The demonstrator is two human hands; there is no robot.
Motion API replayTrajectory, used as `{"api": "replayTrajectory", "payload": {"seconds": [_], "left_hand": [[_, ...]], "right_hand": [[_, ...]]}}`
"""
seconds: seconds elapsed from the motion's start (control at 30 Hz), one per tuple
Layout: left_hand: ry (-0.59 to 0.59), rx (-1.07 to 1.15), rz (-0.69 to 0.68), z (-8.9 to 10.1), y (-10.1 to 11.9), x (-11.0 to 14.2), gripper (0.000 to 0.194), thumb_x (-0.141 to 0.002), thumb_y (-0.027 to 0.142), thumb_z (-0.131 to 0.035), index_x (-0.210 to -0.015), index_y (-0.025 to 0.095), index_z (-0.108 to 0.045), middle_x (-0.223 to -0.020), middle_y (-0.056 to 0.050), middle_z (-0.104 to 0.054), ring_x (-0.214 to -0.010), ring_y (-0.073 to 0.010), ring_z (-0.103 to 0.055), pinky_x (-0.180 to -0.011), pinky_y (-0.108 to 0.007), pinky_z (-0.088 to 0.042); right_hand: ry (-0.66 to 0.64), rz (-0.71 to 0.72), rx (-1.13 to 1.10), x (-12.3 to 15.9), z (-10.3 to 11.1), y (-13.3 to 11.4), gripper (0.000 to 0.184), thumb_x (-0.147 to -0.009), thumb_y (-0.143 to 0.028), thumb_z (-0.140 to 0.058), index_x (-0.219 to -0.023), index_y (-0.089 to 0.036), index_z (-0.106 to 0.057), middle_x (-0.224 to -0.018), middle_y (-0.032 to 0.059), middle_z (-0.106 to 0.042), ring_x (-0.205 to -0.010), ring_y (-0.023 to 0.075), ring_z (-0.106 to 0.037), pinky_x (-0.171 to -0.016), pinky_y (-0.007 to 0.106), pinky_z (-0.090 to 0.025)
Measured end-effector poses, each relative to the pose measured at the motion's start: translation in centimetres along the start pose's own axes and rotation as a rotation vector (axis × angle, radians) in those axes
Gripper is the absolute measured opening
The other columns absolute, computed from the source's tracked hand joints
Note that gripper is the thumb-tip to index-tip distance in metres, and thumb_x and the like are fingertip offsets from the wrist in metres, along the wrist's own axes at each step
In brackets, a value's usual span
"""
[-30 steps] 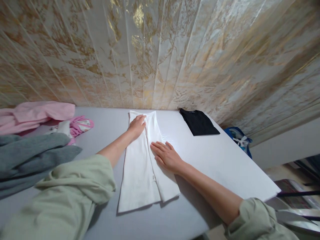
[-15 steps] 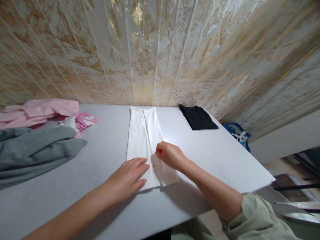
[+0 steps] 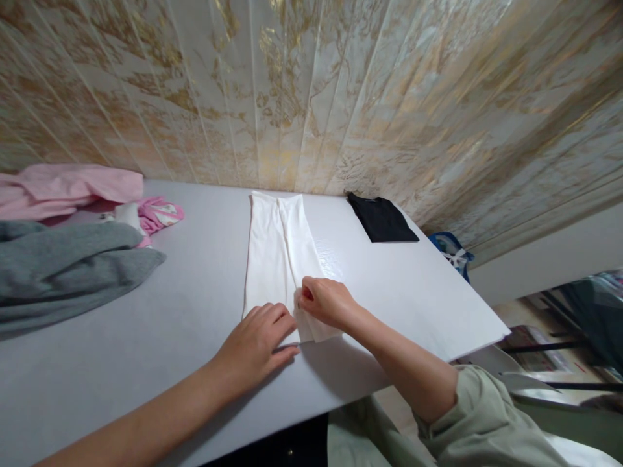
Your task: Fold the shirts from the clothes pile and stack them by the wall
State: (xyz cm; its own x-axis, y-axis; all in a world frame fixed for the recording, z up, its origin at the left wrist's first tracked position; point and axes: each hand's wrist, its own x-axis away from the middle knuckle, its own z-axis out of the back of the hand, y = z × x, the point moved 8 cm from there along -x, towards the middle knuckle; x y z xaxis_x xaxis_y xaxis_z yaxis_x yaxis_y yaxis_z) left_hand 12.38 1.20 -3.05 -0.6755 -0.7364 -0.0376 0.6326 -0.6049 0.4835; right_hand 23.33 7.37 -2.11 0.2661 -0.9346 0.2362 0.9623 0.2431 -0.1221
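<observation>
A white garment (image 3: 272, 253) lies lengthwise on the table, folded into a long strip with a crease running down its middle. My left hand (image 3: 260, 334) rests on its lower left part, palm down, thumb apart from the fingers near the front edge. My right hand (image 3: 327, 301) is closed in a pinch over the lower right part, at the fabric. The fingertips and the cloth between them are partly hidden. Part of the garment's near end shows between and below the hands.
On the white table (image 3: 195, 259), a grey garment (image 3: 73, 272), a pink garment (image 3: 82, 188) and a pink patterned cloth (image 3: 158, 214) lie at left. A folded black garment (image 3: 384, 219) lies at back right, with a blue bag (image 3: 451, 253) beyond the edge. A patterned curtain (image 3: 272, 97) hangs behind.
The view has shifted, so the table things sit higher in the picture. My left hand has moved slightly right along the near end. My right hand has come lower toward it, still pinched.
</observation>
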Motion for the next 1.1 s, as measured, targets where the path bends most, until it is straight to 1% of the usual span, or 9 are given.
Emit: {"api": "replayTrajectory", "payload": {"seconds": [0.1,0.23,0.37,0.53,0.7,0.87,0.93,1.03,1.1], "left_hand": [[0.002,-0.032,0.0,-0.4,0.2,0.1,0.019,-0.087,0.031,-0.063,-0.103,0.022,-0.057,-0.105,-0.005,-0.058,-0.098,-0.0242,-0.051,-0.086,-0.041,-0.042],[0.007,-0.067,0.009,-0.6,0.2,-0.1,0.011,-0.089,0.028,-0.059,-0.096,0.02,-0.056,-0.103,-0.006,-0.058,-0.095,-0.0238,-0.051,-0.085,-0.04,-0.041],[0.023,-0.061,0.009,-0.4,0.2,-0.1,0.009,-0.088,0.026,-0.058,-0.092,0.019,-0.055,-0.101,-0.006,-0.057,-0.094,-0.0234,-0.05,-0.083,-0.039,-0.041],[0.046,-0.032,-0.001,-0.3,0.3,0.0,0.009,-0.087,0.028,-0.058,-0.092,0.021,-0.055,-0.1,-0.005,-0.058,-0.091,-0.0223,-0.051,-0.082,-0.038,-0.041],[0.052,-0.026,0.01,-0.3,0.1,0.1,0.017,-0.086,0.034,-0.062,-0.092,0.021,-0.054,-0.098,-0.005,-0.059,-0.092,-0.0241,-0.053,-0.082,-0.04,-0.043],[0.136,0.021,-0.049,0.1,0.5,0.3,0.038,-0.087,0.027,-0.061,-0.122,0.023,-0.048,-0.131,-0.009,-0.052,-0.113,-0.0255,-0.051,-0.094,-0.041,-0.042],[0.106,0.017,-0.09,-0.3,0.8,0.2,0.031,-0.088,0.025,-0.058,-0.117,0.024,-0.052,-0.127,-0.007,-0.055,-0.111,-0.0253,-0.051,-0.093,-0.041,-0.041],[0.053,0.008,-0.132,-0.9,1.1,0.1,0.012,-0.09,0.025,-0.052,-0.102,0.023,-0.056,-0.11,-0.006,-0.06,-0.1,-0.0237,-0.053,-0.087,-0.039,-0.042],[0.037,0.0,-0.145,-1.2,1.3,0.0,0.01,-0.091,0.025,-0.05,-0.098,0.022,-0.056,-0.105,-0.006,-0.06,-0.096,-0.0229,-0.053,-0.084,-0.038,-0.042]], "right_hand": [[-0.051,0.006,0.012,0.5,-0.2,-0.2,0.024,-0.086,-0.044,-0.052,-0.084,-0.022,-0.062,-0.083,0.0033,-0.071,-0.075,0.0193,-0.063,-0.059,0.026,-0.03],[-0.103,0.009,0.023,0.8,-0.5,-0.3,0.017,-0.085,-0.031,-0.05,-0.084,-0.023,-0.065,-0.082,0.0035,-0.071,-0.074,0.0184,-0.063,-0.058,0.026,-0.03],[-0.12,0.006,-0.089,0.4,-0.4,0.4,0.016,-0.082,-0.029,-0.053,-0.079,-0.02,-0.065,-0.077,0.0021,-0.068,-0.068,0.0147,-0.057,-0.056,0.024,-0.028],[-0.081,0.052,-0.353,-0.6,-0.2,0.4,0.014,-0.081,-0.025,-0.055,-0.074,-0.017,-0.065,-0.071,-0.0012,-0.063,-0.062,0.0099,-0.05,-0.055,0.021,-0.03],[-0.037,-0.012,-0.316,-0.2,-0.6,-0.1,0.015,-0.085,-0.028,-0.056,-0.083,-0.02,-0.069,-0.078,-0.0001,-0.067,-0.068,0.012,-0.054,-0.057,0.022,-0.03],[-0.126,0.082,-0.41,1.8,-0.3,-0.2,0.014,-0.087,-0.021,-0.056,-0.087,-0.019,-0.07,-0.076,-0.0001,-0.069,-0.067,0.0108,-0.057,-0.06,0.021,-0.033],[-0.19,0.151,-0.439,2.7,-0.3,0.0,0.014,-0.086,-0.018,-0.057,-0.089,-0.019,-0.07,-0.077,-0.0005,-0.069,-0.067,0.0104,-0.058,-0.06,0.02,-0.034],[-0.331,0.24,-0.474,3.6,-0.7,0.3,0.015,-0.085,-0.016,-0.055,-0.085,-0.018,-0.07,-0.074,-0.0009,-0.069,-0.064,0.0102,-0.058,-0.059,0.02,-0.036],[-0.281,0.237,-0.485,3.3,-0.2,0.7,0.018,-0.087,-0.015,-0.052,-0.086,-0.019,-0.07,-0.074,-0.0008,-0.069,-0.065,0.0106,-0.059,-0.061,0.021,-0.037]]}}
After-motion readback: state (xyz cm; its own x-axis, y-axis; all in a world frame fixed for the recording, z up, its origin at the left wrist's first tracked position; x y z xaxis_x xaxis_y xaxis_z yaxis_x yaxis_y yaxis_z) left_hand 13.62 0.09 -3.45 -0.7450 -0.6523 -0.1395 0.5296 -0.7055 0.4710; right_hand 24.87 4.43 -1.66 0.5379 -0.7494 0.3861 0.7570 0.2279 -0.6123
